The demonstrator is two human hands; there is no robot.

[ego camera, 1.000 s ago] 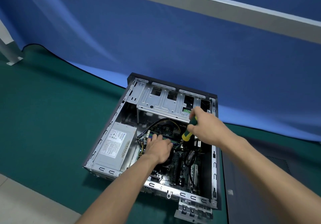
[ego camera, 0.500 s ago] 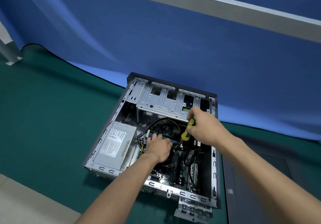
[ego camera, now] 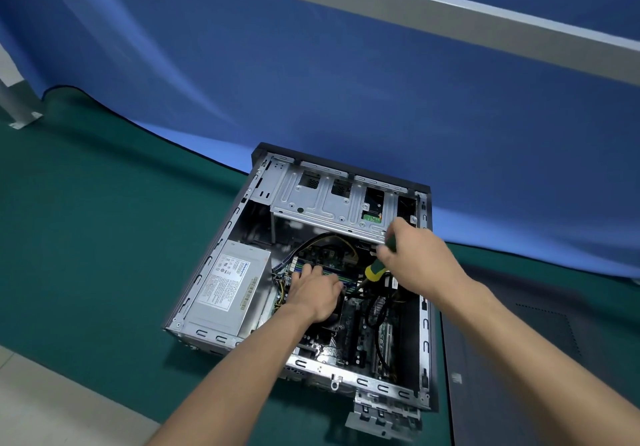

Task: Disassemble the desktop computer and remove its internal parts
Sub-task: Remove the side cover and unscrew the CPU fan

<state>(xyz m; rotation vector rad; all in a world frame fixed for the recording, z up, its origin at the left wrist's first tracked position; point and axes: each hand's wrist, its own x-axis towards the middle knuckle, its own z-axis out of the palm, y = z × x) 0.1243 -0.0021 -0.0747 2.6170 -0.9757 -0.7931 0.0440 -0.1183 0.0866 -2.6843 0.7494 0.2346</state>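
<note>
An open desktop computer case [ego camera: 207, 272] lies on its side on a green mat. Inside are a grey power supply [ego camera: 228, 289] at the left, a metal drive cage [ego camera: 329, 203] at the back and the motherboard [ego camera: 360, 331] with black cables. My left hand [ego camera: 317, 295] rests palm down on the part in the middle of the board, fingers near the memory slots. My right hand [ego camera: 415, 262] grips a yellow and green screwdriver [ego camera: 375, 269], its tip pointing down into the case beside my left hand.
The dark side panel [ego camera: 540, 359] lies flat to the right of the case. A loose metal bracket [ego camera: 384, 418] sits at the case's near right corner. A blue backdrop hangs behind, and a pale tabletop strip [ego camera: 41, 404] shows at the near left.
My right hand has turned a little on the screwdriver, whose handle stays in much the same spot. My left hand stays on the board.
</note>
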